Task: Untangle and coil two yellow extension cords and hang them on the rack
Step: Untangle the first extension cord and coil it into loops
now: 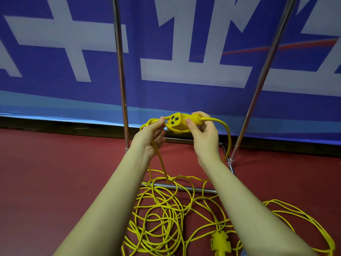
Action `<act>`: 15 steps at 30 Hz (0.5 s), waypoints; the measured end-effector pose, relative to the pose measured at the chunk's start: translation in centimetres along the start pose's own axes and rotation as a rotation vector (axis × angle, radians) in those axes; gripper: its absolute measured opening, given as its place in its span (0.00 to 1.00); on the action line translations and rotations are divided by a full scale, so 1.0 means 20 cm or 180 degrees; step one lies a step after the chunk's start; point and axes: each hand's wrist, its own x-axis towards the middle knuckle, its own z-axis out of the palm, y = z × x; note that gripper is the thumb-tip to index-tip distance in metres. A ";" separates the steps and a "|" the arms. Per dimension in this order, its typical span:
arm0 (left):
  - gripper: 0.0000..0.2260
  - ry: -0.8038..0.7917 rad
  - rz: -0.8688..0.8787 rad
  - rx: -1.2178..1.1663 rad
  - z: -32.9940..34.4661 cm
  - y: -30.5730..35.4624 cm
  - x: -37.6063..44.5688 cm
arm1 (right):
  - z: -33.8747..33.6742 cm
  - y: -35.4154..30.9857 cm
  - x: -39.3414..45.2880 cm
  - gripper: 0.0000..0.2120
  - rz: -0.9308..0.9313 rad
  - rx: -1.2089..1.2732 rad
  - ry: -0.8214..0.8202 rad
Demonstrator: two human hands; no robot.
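Right now the right hand (203,134) grips the chunky yellow plastic three-outlet socket block (177,123); the left hand (153,134) pinches thin yellow cable loops (150,122) beside it. Below the block, the tangled yellow extension cords (166,218) lie on the floor: likely light, floppy, snag-prone; best held by the rigid block.

blue banner (92,93) with large white character strokes, cropped, none readable
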 end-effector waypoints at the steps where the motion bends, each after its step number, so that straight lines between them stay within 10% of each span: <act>1: 0.13 -0.0031 -0.0030 -0.0024 0.01 0.01 -0.01 | 0.00 0.01 0.00 0.08 0.0073 0.0096 0.0038; 15: 0.07 0.0026 0.0389 0.0288 0.00 -0.01 -0.01 | -0.03 0.02 0.02 0.02 0.0831 0.1055 -0.0186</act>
